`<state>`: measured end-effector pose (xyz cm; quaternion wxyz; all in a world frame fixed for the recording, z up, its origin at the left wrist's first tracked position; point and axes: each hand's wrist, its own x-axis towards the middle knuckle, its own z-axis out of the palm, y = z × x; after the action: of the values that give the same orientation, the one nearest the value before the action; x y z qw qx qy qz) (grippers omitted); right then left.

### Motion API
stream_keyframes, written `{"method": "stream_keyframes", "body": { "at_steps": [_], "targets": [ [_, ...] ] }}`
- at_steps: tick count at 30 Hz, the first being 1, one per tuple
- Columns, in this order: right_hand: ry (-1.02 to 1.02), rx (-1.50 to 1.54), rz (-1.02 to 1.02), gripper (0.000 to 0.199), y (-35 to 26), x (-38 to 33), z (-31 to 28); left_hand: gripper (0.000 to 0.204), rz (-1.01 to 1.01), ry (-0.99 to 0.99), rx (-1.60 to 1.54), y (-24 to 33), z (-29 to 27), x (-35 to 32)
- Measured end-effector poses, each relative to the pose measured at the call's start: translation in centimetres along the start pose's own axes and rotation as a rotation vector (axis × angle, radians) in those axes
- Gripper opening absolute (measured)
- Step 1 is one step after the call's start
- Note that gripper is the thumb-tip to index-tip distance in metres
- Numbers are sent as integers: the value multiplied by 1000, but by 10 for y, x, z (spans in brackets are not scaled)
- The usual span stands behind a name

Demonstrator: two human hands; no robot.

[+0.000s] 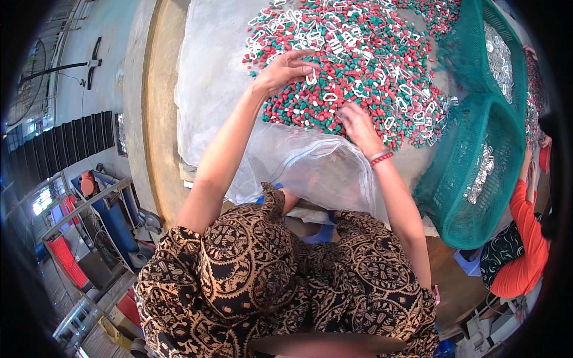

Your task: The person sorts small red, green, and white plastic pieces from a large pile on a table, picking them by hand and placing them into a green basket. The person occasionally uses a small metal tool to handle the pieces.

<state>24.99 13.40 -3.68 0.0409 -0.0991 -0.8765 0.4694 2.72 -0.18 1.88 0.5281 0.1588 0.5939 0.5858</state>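
A big heap of small red, green and white plastic pieces (pixel 358 56) is spread in front of me, with white oblong plastic loops (pixel 330 96) mixed through it. My left hand (pixel 284 73) is over the heap's left part, its thumb and fingers pinched on a white plastic loop (pixel 311 77). Lower and to the right, my right hand (pixel 360 127) dips its bent fingertips into the near side of the heap. Whatever those fingertips hold is hidden. A red bracelet (pixel 382 157) circles the right wrist.
Two green mesh baskets (pixel 477 232) (pixel 474 15) stand at the right, with white loops (pixel 480 173) inside. Sheer white netting (pixel 250 149) covers the table's near and left side. A person in an orange sleeve (pixel 522 218) works beyond the baskets. Machinery (pixel 101 221) stands at the left.
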Motion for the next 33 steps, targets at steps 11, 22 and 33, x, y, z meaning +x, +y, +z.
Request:
{"method": "stream_keyframes", "body": {
  "at_steps": [11, 22, 33],
  "targets": [
    [58, -288, 136, 29, -12, -10, -5, 33, 336, -89, 1221, -47, 41, 18],
    [65, 534, 504, 23, 21, -13, -39, 23, -92, -131, 117, -19, 21, 12],
    [264, 1373, 435, 25, -10, -16, -72, 23, -311, 14, -242, -23, 40, 7]
  ]
}}
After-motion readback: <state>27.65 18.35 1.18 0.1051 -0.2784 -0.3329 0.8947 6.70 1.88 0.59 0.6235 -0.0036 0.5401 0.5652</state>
